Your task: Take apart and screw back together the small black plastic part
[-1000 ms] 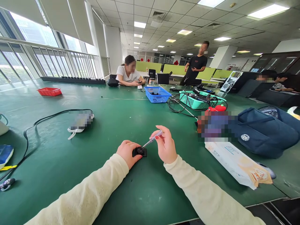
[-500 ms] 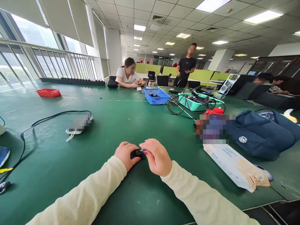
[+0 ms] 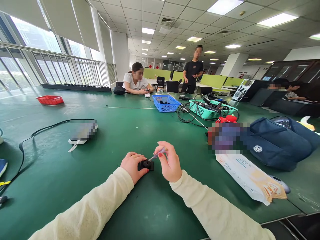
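On the green table top sits a small black part (image 3: 147,164) with a flat base and a raised round middle. My left hand (image 3: 133,167) is closed around its left side, thumb in front and fingers behind, pressing it to the table. In my right hand (image 3: 170,161) is a small screwdriver (image 3: 160,153) with a clear purplish handle, pinched between thumb and fingers. Its thin shaft slants down to the left, and the tip reaches the top of the black part. Whether the tip sits in a screw is too small to tell.
On the right lie a white and orange paper bag (image 3: 250,178) and a navy bag (image 3: 277,143). Farther back stand a blue basket (image 3: 166,107), a teal basket (image 3: 207,112) with cables, and a red tray (image 3: 50,100). Two people (image 3: 137,80) are beyond the table.
My right hand has lifted slightly and turned, so the screwdriver now shows clearly and slants more upright. My left hand stays on the black part.
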A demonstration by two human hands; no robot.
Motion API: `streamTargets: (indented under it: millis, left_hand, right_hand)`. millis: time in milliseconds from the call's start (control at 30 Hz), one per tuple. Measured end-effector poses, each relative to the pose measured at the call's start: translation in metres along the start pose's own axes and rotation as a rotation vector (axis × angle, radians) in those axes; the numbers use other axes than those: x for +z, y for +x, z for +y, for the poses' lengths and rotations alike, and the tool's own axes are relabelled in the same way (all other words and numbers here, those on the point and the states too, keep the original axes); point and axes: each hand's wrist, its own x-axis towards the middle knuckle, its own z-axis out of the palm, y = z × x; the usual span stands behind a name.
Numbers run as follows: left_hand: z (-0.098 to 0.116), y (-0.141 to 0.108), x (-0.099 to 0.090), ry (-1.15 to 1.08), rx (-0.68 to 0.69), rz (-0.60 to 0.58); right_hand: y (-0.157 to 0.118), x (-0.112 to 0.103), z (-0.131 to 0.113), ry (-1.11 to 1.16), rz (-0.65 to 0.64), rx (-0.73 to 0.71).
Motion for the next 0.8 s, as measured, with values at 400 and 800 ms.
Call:
streamTargets:
  millis: [400, 800]
  left_hand:
    - [0.006, 0.001, -0.007, 0.009, -0.03, -0.041]
    - [0.001, 0.0, -0.001, 0.006, -0.028, -0.009]
  right_hand:
    - [0.007, -0.003, 0.028, 0.193, 0.184, 0.48]
    - [0.004, -0.006, 0.013, 0.085, 0.106, 0.254]
